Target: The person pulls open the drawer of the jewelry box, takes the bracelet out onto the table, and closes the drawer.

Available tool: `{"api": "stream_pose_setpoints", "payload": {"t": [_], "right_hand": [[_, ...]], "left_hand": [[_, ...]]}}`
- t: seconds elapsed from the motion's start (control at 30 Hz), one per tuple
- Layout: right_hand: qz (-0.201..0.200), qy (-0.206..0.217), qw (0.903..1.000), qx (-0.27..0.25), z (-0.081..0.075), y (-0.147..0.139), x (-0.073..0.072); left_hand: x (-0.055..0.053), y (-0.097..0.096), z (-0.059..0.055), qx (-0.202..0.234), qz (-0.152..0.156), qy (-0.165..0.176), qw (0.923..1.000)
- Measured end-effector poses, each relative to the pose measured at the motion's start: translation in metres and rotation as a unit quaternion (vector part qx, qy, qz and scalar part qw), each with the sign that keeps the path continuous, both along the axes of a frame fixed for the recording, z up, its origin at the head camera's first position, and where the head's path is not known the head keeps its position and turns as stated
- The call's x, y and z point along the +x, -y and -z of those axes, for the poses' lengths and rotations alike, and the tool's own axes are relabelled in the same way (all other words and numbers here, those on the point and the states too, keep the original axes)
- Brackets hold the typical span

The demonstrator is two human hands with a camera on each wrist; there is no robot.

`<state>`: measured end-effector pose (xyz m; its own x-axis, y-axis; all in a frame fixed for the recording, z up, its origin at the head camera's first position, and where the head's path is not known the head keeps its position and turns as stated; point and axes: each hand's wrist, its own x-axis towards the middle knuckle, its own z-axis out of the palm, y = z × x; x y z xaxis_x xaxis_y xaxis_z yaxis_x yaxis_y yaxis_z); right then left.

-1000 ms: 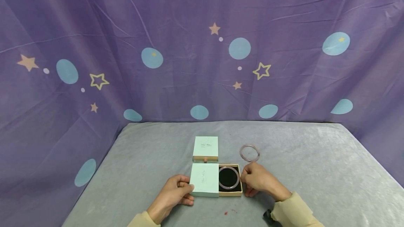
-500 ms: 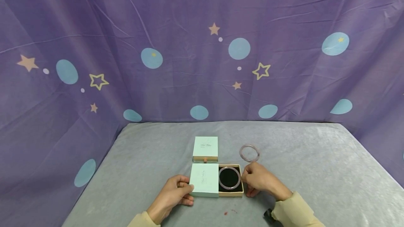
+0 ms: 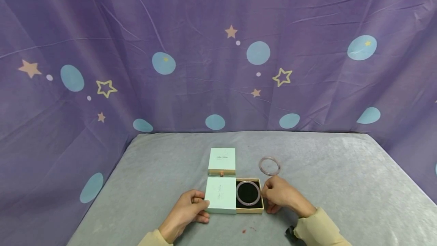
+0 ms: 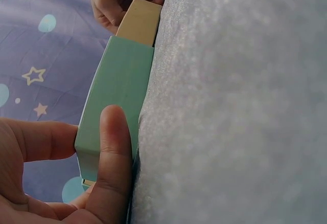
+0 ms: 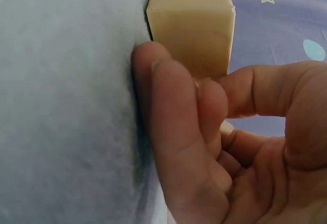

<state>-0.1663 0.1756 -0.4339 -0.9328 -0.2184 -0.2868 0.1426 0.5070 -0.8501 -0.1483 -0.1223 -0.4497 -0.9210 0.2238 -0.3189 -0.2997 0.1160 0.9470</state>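
Note:
A mint-green box sleeve lies on the grey cloth, its tan drawer slid partway out to the right. In the drawer, a pale mauve bangle rests around a black round pad. My left hand grips the sleeve's left end between thumb and fingers; the left wrist view shows the thumb along its front side. At the drawer's right end, my right hand has its fingers curled and pinching. In the right wrist view those fingertips meet at the drawer's end face, hiding what is between them.
Behind the sleeve lies a second mint-green box, closed, with an orange ribbon tab at its front. Another mauve bangle lies on the cloth beyond my right hand. A purple curtain stands behind the table.
The drawer has slid slightly further right out of the sleeve, with the bangle in it and my right hand moving along. My left hand has stayed on the sleeve.

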Motion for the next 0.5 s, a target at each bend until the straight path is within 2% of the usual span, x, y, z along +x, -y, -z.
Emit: {"api": "stream_pose_setpoints", "payload": {"t": [0.13,0.27,0.5], "right_hand": [[0.002,0.001,1.0,0.003,-0.0007,-0.0004,-0.0003],[0.017,-0.022,0.9995,0.017,-0.002,0.0,-0.0005],[0.037,-0.118,0.9914,0.042,-0.0039,0.0028,-0.0033]], "left_hand": [[0.0009,0.0004,-0.0006,0.001,0.001,0.0,1.0],[0.0015,0.0002,-0.0012,0.0,0.0,0.001,1.0],[0.0009,0.0,-0.0018,0.001,-0.003,0.003,1.0]]}}
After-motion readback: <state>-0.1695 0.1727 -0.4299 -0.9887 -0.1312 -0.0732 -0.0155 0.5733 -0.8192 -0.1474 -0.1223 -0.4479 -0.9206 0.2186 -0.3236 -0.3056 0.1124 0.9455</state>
